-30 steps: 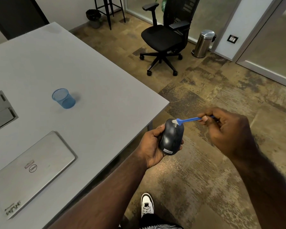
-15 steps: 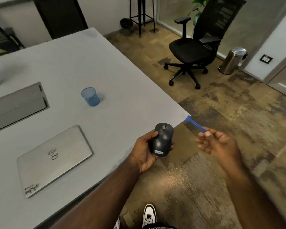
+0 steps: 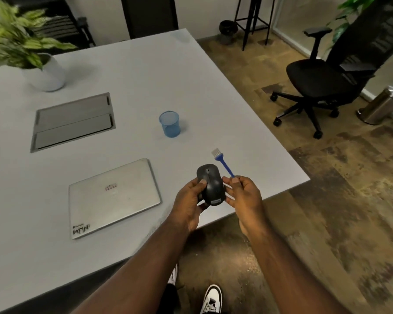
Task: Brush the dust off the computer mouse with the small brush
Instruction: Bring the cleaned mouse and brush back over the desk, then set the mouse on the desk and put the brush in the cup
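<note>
Black mouse point(image 3: 210, 184) sits cradled in left hand point(image 3: 188, 200), top exposed for brushing; right hand point(image 3: 243, 196) pinches brush point(image 3: 222, 163), bristles toward eleven o'clock.

Even indoor light on my view; the table point(image 3: 123, 71) shows a pale sheen at upper centre. Soft shadow beside the blue cup point(image 3: 169, 124). Frame edges bend, corners slightly blurred.
</note>
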Motion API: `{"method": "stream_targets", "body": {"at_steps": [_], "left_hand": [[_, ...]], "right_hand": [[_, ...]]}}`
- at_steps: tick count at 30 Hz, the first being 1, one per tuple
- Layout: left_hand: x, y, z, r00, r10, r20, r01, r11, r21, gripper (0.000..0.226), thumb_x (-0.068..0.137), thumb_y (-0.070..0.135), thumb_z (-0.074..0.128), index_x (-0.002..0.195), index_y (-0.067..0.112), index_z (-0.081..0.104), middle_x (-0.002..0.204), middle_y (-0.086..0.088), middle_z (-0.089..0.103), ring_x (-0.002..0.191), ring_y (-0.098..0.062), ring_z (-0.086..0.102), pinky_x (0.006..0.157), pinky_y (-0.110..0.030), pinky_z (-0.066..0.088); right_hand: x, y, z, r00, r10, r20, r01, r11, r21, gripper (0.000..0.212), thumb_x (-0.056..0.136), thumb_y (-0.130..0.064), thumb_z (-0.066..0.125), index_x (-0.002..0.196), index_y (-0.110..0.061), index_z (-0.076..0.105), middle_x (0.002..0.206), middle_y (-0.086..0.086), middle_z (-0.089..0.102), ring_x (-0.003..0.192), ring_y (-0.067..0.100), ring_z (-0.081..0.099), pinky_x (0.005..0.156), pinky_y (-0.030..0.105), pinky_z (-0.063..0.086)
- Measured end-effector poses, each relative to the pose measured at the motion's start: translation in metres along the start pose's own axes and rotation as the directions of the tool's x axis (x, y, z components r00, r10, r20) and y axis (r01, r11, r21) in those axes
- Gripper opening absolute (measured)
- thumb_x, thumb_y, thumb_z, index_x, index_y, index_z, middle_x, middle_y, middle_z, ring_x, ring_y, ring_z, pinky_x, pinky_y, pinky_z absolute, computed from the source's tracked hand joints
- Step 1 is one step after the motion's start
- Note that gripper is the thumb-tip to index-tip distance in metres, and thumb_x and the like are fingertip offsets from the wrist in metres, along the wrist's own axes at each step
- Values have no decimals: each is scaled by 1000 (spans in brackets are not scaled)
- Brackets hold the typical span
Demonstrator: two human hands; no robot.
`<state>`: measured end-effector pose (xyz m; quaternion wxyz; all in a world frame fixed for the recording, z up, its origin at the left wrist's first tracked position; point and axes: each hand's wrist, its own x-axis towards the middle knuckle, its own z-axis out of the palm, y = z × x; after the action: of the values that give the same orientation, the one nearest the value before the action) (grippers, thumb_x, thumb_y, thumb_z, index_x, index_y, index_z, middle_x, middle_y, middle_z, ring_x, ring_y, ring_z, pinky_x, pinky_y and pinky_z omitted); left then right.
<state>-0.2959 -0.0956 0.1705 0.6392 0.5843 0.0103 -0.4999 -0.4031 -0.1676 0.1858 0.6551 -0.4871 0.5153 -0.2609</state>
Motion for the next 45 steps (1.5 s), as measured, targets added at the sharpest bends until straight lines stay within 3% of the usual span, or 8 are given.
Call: {"method": "stream_targets", "body": {"at_steps": [6,11,17,22,26,34,45], "left_hand": [[44,16,-29,999,-33,-22,34,998,47,18,92,23,61,109,22,67,91,1,76,95,-23,67,76,-35,55],[96,14,-52,988,-128,-84,137,985,103,32,92,23,62,121,11,61,108,-11,70,98,-27,67,78,-37,57],[147,3,-69,975,-119,-186,151,974,171,31,89,21,65,118,8,62,109,-13,70,93,-27,68,69,-30,56],[177,-6,-76,966,-108,-234,160,963,218,20,87,20,68,103,10,64,104,-15,70,92,-30,70,69,-31,59],[194,-13,-78,958,-96,-270,173,946,276,13,86,21,70,92,13,62,102,-16,70,91,-31,69,74,-36,60],[207,-26,-83,950,-39,-311,171,897,409,35,86,25,68,116,7,61,109,-12,68,96,-30,66,85,-44,58],[214,-28,-82,945,-22,-325,183,861,474,34,86,26,67,114,6,63,107,-15,69,95,-31,66,88,-45,56]], "right_hand": [[41,12,44,1000,-2,-3,1,993,-117,17,106,-21,45,99,-24,60,109,2,70,109,28,68,95,45,56],[83,37,78,997,52,-52,-60,980,-188,17,104,-21,48,93,-27,60,106,6,70,107,31,67,96,48,54],[126,65,101,991,111,-81,-126,968,-215,22,104,-19,47,88,-29,58,107,7,70,106,32,68,96,48,54],[153,85,114,986,136,-97,-157,952,-264,13,102,-16,50,98,-16,63,114,13,70,108,33,67,95,49,54],[167,98,118,984,138,-117,-168,935,-312,14,101,-17,50,98,-16,64,111,11,70,106,32,67,94,48,54],[182,117,122,981,161,-110,-190,918,-348,17,102,-17,49,104,-12,65,115,14,69,106,34,66,95,47,55],[191,126,119,982,160,-97,-185,908,-377,24,102,-19,49,112,-6,67,116,15,70,106,33,67,95,50,55]]}}
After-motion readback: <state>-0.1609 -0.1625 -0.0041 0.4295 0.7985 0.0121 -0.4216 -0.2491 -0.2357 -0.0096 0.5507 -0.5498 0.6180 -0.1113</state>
